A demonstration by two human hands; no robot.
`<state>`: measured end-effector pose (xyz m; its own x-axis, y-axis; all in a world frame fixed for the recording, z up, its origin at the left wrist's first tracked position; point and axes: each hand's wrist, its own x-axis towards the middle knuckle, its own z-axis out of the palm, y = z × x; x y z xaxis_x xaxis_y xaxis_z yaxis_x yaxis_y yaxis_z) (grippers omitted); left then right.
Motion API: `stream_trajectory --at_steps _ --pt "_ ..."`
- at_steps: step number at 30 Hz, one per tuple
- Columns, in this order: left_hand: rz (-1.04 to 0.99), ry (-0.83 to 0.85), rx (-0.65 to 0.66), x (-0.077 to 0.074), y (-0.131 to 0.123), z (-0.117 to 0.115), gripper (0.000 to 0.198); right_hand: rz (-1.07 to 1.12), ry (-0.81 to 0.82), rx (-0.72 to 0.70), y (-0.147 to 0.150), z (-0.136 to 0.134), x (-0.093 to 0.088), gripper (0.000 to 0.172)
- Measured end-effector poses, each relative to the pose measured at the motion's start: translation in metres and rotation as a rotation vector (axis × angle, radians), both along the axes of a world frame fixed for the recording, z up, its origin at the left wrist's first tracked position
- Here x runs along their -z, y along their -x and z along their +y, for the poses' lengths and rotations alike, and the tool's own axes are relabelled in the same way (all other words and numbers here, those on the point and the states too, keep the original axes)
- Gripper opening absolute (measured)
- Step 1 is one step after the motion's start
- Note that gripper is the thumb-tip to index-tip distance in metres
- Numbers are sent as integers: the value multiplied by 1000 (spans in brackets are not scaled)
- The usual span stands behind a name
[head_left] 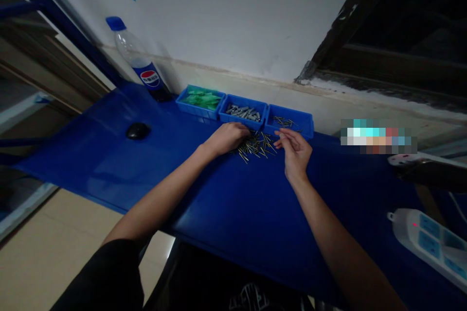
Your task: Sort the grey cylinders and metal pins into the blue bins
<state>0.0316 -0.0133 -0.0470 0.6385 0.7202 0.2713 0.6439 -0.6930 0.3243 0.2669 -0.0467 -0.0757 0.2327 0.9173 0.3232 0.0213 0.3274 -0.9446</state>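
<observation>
A loose pile of thin, brass-coloured metal pins point(251, 147), like screws or nails, lies on the blue table in front of the bins. My left hand point(229, 137) rests at the pile's left edge with its fingers curled down; whatever is in them is hidden. Just right of the pile, my right hand point(297, 153) is raised with thumb and fingertips pinched together, and I cannot make out what they hold. Behind the hands stand three blue bins: a left bin point(197, 112) of green plastic pieces, a middle bin point(242, 121) of grey cylindrical pieces, and a right bin point(306, 126) with some similar pins.
A cola bottle point(148, 75) stands by the wall at the back left, and a black computer mouse point(137, 130) lies before it. At the right are a white power strip point(412, 228) and a dark object point(430, 172). The blue table point(233, 204) meets the wall behind the bins.
</observation>
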Motion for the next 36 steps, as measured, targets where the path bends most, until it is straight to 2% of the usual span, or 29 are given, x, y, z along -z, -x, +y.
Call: stream_trajectory --at_steps 5,14,21,24,28,34,36 --pt "-44 0 -4 9 4 1 25 -7 -16 -5 0 1 1 18" --pt "-388 65 -90 19 5 -9 34 19 14 -14 1 -3 -1 19" --pt "-655 222 -213 20 -1 -13 25 0 67 -36 3 -5 -4 25" --pt "-793 370 -278 23 -5 -13 26 -20 76 -59 2 -4 -3 27" --pt "-958 548 -318 20 -13 -15 39 -59 76 -127 1 -5 -4 28" --pt "-1069 575 -322 9 -26 -15 40 -80 124 -283 8 -6 -5 40" --pt "-1063 574 -320 7 -28 -15 41 -37 140 -293 10 -4 -5 38"
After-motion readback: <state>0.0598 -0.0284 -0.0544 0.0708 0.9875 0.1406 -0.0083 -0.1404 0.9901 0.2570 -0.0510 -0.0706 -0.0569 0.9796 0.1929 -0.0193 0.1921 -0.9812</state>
